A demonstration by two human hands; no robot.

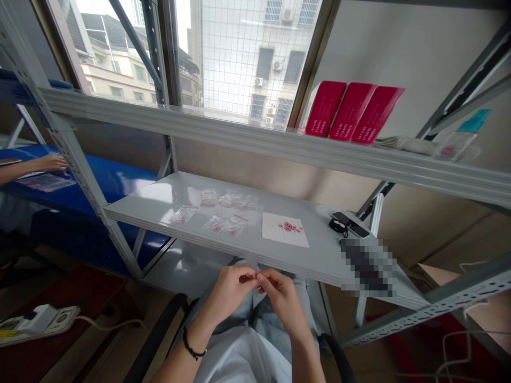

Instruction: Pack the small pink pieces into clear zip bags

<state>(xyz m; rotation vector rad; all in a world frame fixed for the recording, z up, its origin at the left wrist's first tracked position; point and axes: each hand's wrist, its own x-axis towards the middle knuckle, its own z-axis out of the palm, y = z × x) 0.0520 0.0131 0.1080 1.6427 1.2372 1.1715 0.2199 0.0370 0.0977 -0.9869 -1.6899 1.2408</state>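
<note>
My left hand (235, 290) and my right hand (279, 295) meet over my lap, in front of the grey shelf's edge. Both are closed, thumbs and fingertips pinched together around something too small to make out. On the grey shelf (247, 247) beyond them, small red pieces (290, 227) lie on a white sheet (273, 229). Left of the sheet are clear bags with red pieces inside, one (184, 214) farther left and two (235, 225) close together. Behind these, more clear bags (231, 199) lie in flat piles.
At the shelf's right lie a black coiled cable (338, 225), a dark phone-like object (351, 223) and a blurred-out item (367, 266). Red boxes (351, 111) and a spray bottle (459, 141) stand on the upper rail. Another person's hand (54, 164) is over a blue table (99, 175).
</note>
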